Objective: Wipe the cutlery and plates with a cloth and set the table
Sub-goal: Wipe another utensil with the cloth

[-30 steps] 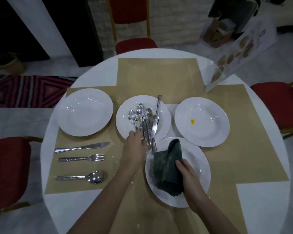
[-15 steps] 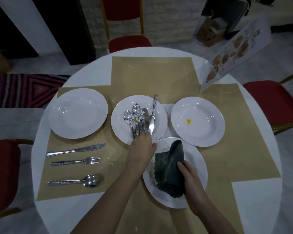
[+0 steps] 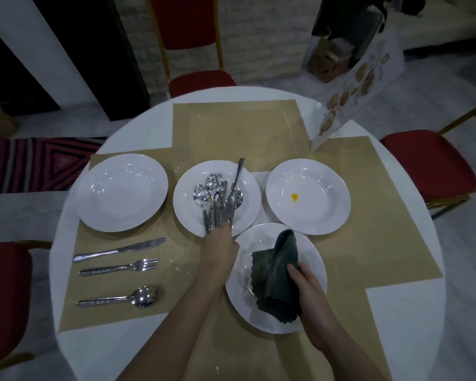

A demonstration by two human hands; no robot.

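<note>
Four white plates stand on a round table. The centre plate (image 3: 187,204) holds a pile of spoons and forks (image 3: 212,199) and a knife (image 3: 235,188). My left hand (image 3: 219,254) reaches over its near rim, and its fingertips pinch the knife's lower end. My right hand (image 3: 311,292) grips a dark green cloth (image 3: 278,276) that rests on the near plate (image 3: 311,251). The right plate (image 3: 322,215) has a yellow spot in its bowl. The left plate (image 3: 121,192) is bare. Below it lie a knife (image 3: 118,250), a fork (image 3: 118,269) and a spoon (image 3: 121,298).
Tan placemats (image 3: 237,127) cover the white table in a cross shape. A menu card (image 3: 355,86) stands at the far right edge. Red chairs stand at the back (image 3: 201,81), the right (image 3: 429,166) and the left (image 3: 6,292).
My left hand moved right across the cutlery handles to the knife and took its lower end. The right hand kept the cloth on the near plate.
</note>
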